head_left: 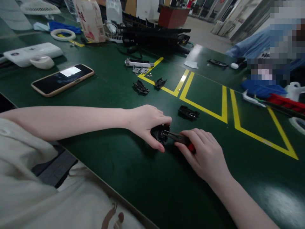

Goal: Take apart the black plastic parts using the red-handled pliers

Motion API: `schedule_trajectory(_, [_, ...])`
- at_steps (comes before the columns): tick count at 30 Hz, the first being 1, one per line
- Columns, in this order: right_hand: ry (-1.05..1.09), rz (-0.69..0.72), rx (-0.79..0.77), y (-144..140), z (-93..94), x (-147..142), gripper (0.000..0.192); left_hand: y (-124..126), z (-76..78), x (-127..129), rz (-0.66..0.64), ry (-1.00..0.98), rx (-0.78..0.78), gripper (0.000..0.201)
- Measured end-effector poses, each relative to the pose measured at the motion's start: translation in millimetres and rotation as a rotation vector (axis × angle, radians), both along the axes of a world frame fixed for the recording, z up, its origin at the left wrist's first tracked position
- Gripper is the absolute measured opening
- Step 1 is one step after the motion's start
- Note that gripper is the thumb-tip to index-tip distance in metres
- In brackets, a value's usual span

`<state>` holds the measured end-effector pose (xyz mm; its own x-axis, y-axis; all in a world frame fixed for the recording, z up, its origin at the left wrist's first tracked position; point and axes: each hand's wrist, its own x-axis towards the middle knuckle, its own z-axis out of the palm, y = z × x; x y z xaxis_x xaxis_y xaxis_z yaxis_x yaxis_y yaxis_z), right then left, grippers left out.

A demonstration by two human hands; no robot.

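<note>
My left hand (145, 122) pinches a small black plastic part (159, 133) against the green table (100, 95), thumb below and fingers above. My right hand (205, 152) grips pliers with red handles (183, 140), and their dark jaws reach into the black part. Another black part (188, 113) lies just beyond my hands. Two more black parts (141, 87) (160, 83) lie farther back by the yellow tape lines.
A phone (62, 79) lies at the left, with white devices (30, 54) behind it. A white and black bar (139, 63), small metal plates, a bag (90, 20), tape roll (63, 34) and black trays (154, 35) sit at the back. Another person in blue (257, 41) is at the far right.
</note>
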<state>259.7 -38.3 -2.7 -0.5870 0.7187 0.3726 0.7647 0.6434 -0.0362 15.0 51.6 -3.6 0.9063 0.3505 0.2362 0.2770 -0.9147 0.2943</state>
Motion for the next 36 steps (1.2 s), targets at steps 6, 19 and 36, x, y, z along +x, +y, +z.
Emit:
schedule_trajectory(6, [-0.019,0.039,0.005,0.5,-1.9,-0.4,0.027,-1.8,2.1,2.0,0.0,0.026,0.034,0.069])
schedule_trajectory(19, [0.005,0.072,0.014,-1.6,1.4,-2.3,0.027,-1.4,2.0,1.4,-0.01,0.038,0.074,0.069])
schedule_trajectory(36, [-0.087,0.079,0.093,-4.9,0.7,-7.0,0.033,-1.5,0.2,1.2,0.028,0.034,0.032,0.069])
